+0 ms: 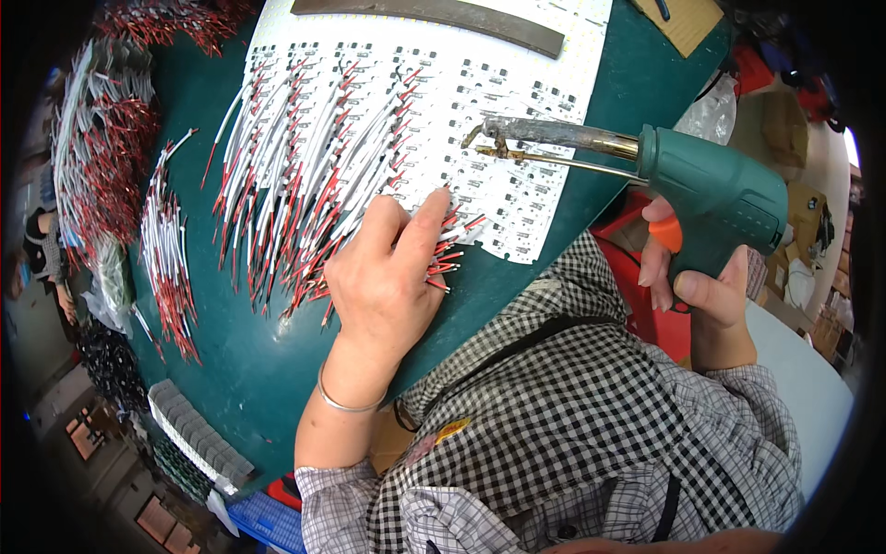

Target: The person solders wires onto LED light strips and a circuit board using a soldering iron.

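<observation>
Green soldering gun (715, 189) fills the right hand (718, 297), fingers clamped round its grip, tip over white circuit boards (434, 138) beyond the index fingertip of the left hand (383, 282), whose other fingers bend by red-and-white wires (300, 198); any pinch is hidden.

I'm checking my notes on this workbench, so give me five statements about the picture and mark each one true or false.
1. The left hand holds the soldering gun. False: the right hand holds the soldering gun.
2. The left hand is at the wires on the white board. True.
3. The gun's trigger is blue. False: the trigger is orange.
4. A dark bar lies across the far part of the board. True.
5. The left wrist is bare. False: a bracelet circles it.
</observation>
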### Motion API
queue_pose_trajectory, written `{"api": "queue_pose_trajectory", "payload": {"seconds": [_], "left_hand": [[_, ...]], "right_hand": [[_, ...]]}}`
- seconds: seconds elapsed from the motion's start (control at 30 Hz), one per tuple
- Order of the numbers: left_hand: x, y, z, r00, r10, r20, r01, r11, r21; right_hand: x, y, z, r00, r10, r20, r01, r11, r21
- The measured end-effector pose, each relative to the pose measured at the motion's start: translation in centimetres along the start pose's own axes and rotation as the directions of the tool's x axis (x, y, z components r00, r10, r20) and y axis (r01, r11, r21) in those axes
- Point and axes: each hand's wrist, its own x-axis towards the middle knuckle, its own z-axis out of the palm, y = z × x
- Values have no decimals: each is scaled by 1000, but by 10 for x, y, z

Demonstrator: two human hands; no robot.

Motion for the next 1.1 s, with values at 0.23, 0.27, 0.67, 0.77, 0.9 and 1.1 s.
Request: {"api": "queue_pose_trajectory", "payload": {"seconds": [0.23, 0.27, 0.67, 0.77, 0.9, 1.1], "left_hand": [[2, 1, 3, 1000, -25, -5, 25, 1000, -9], [3, 3, 1, 997, -70, 31, 72, 994, -77], [3, 4, 7, 999, 37, -16, -38, 994, -103], [2, 2, 7, 997, 66, -32, -69, 992, -106], [1, 3, 7, 998, 63, -7, -63, 996, -60], [3, 7, 5, 996, 88, 6, -88, 996, 3]], "right_hand": [[-11, -2, -7, 1000, 27, -4, -27, 999, 38], [-14, -1, -9, 1000, 27, -9, -27, 999, 38], [-27, 14, -22, 977, 120, 175, -113, 992, -52], [-25, 16, -20, 973, 89, 214, -76, 995, -69], [-21, 14, -17, 965, 73, 252, -25, 982, -188], [-19, 8, -12, 965, -32, 262, 89, 974, -208]]}}
